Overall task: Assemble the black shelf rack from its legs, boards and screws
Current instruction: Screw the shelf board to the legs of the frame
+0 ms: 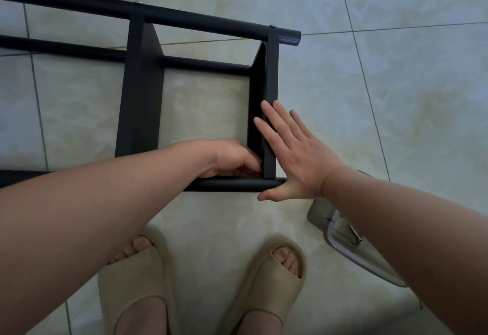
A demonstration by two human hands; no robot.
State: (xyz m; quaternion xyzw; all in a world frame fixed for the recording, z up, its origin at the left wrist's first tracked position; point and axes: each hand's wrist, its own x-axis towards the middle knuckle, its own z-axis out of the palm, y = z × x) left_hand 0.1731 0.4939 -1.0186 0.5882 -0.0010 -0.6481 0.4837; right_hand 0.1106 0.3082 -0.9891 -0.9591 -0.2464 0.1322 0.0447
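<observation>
Home: tiled floor [396, 96], house slippers [266, 284]

I see a pale, marbled tile floor [396, 96] with thin grey grout lines. Near the bottom edge, two feet stand in beige open-toed slippers, the left slipper [134, 276] and the right slipper [274, 281] side by side. A grey, silver-rimmed object [320, 213] lies to the right, partly hidden.

Pale marbled floor tiles [435, 96] — thin dark grout lines [369, 96], dim light.
</observation>
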